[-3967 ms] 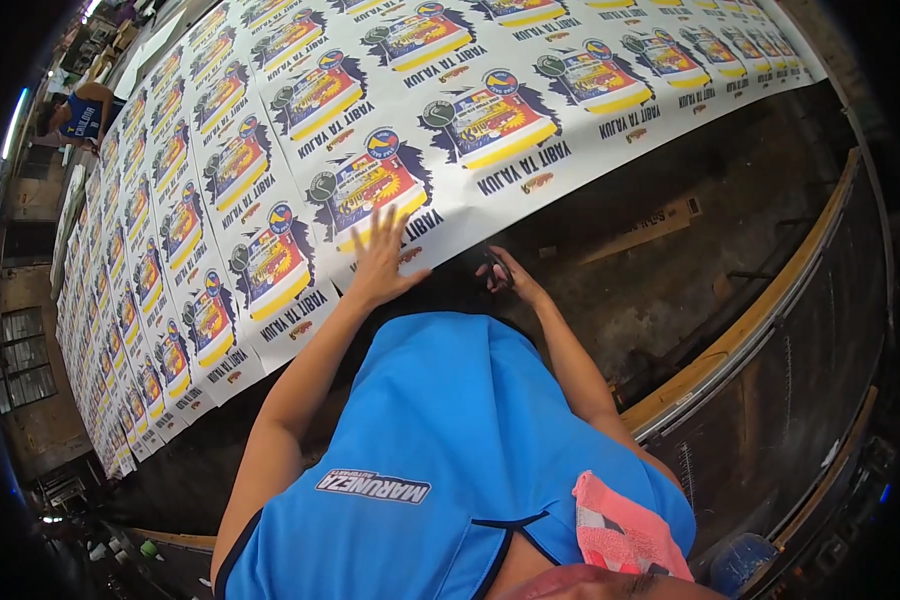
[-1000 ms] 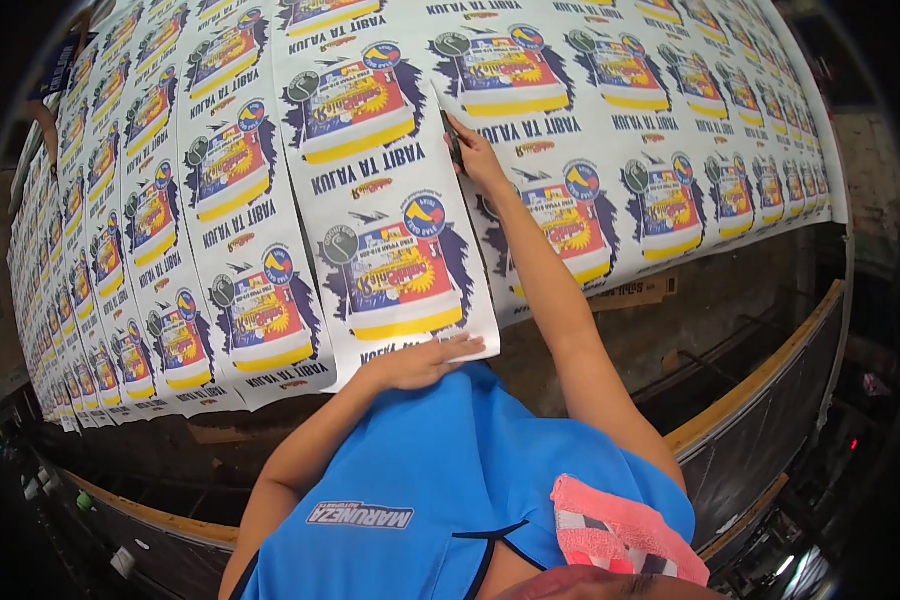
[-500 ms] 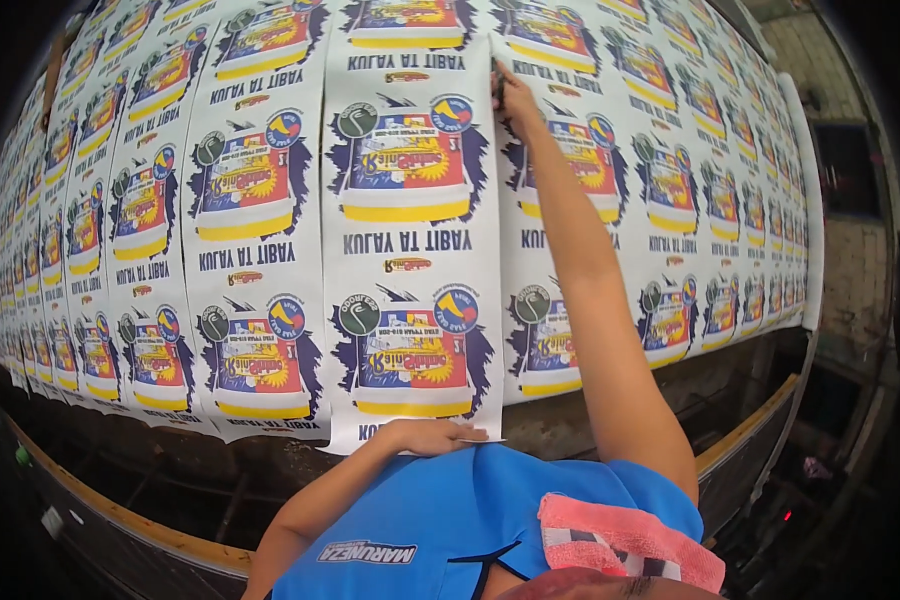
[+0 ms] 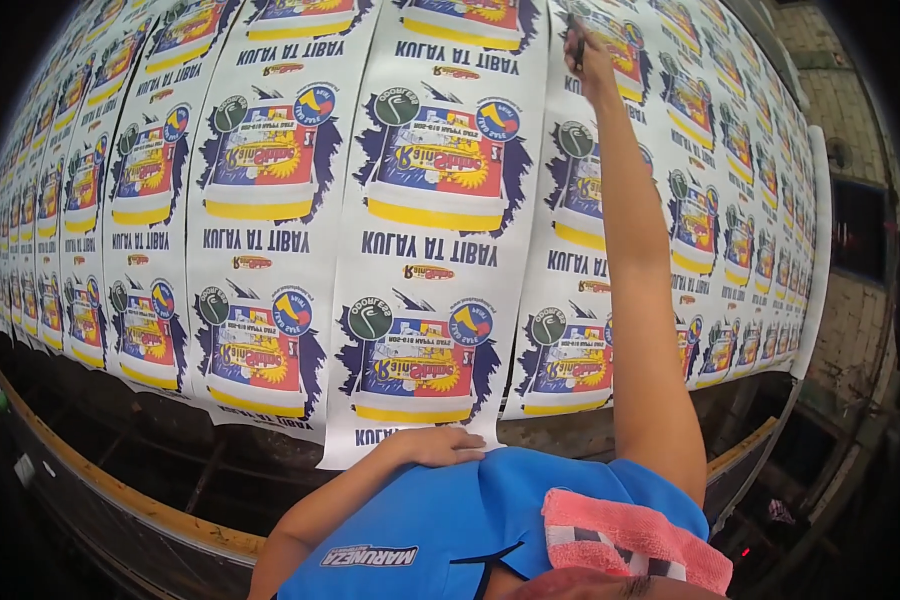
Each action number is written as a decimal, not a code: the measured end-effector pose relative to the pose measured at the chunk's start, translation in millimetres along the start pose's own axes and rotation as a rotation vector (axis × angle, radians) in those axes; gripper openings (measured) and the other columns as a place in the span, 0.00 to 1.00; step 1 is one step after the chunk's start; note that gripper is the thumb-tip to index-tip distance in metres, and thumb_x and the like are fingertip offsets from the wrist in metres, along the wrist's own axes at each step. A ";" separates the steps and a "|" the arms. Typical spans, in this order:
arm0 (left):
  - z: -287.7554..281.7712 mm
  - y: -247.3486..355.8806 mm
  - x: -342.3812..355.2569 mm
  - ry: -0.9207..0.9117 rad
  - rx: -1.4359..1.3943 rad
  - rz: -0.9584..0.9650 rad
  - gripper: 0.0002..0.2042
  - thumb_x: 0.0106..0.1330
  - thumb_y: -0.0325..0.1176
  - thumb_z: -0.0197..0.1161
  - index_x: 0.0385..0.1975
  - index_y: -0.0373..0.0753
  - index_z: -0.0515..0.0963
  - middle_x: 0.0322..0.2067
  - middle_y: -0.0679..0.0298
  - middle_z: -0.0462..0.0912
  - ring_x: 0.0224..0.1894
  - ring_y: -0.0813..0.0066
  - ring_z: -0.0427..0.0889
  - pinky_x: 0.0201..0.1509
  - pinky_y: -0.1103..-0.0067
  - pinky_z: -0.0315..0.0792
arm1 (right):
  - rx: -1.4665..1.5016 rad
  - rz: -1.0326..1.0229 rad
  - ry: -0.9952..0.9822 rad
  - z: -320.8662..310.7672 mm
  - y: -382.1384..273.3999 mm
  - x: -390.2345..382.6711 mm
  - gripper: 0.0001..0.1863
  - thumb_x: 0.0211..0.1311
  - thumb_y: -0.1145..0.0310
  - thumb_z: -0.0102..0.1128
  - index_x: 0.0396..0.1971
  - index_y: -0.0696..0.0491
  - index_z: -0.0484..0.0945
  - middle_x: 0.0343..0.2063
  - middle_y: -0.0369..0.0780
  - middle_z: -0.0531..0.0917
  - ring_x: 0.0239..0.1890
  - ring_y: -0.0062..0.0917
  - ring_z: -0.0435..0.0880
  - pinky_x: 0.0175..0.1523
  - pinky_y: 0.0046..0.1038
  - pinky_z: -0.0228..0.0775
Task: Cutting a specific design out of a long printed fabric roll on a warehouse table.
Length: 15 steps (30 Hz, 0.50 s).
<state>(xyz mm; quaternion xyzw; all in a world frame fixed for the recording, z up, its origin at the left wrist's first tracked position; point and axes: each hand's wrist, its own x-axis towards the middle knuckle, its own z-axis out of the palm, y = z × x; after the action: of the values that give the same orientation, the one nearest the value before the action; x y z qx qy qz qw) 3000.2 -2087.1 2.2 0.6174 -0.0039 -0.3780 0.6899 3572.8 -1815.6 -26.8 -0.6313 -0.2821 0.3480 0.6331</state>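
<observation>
A wide printed sheet (image 4: 440,265) with repeated paint-bucket pictures, upside down to me, spreads away in long strips. My left hand (image 4: 438,446) lies flat on the near end of the middle strip, close to my body, fingers stretched out to the right. My right arm reaches far forward over the sheet. In my right hand (image 4: 595,70) is a slim black tool (image 4: 578,50), upright between the fingers; its exact kind is too small to tell. It is at the long edge between the middle strip and the strip to its right.
Below the sheet's near edge runs a wooden rail (image 4: 160,520) over a dark gap, continuing on the right (image 4: 740,450). Several strips at left have ragged near ends hanging down. A stone-like floor (image 4: 855,330) shows at the far right. A pink towel (image 4: 620,540) lies on my blue shirt.
My right hand with the black tool has moved farther away along the strip's edge. The view has shifted slightly, and my left hand remains on the strip's near end.
</observation>
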 end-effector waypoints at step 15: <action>26.6 10.9 15.3 0.443 0.474 -0.016 0.29 0.65 0.49 0.64 0.61 0.38 0.72 0.62 0.50 0.71 0.65 0.51 0.68 0.66 0.63 0.65 | 0.148 0.187 0.571 -238.5 16.8 -559.5 0.25 0.72 0.76 0.44 0.67 0.46 0.69 0.28 0.32 0.78 0.21 0.13 0.72 0.21 0.14 0.60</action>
<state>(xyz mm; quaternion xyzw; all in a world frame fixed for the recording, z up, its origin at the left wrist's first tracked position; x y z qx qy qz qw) 3004.2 -2118.3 10.7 0.8280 0.0633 -0.2287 0.5080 3426.4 -2405.9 -8.0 -0.6789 -0.0073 0.2329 0.6963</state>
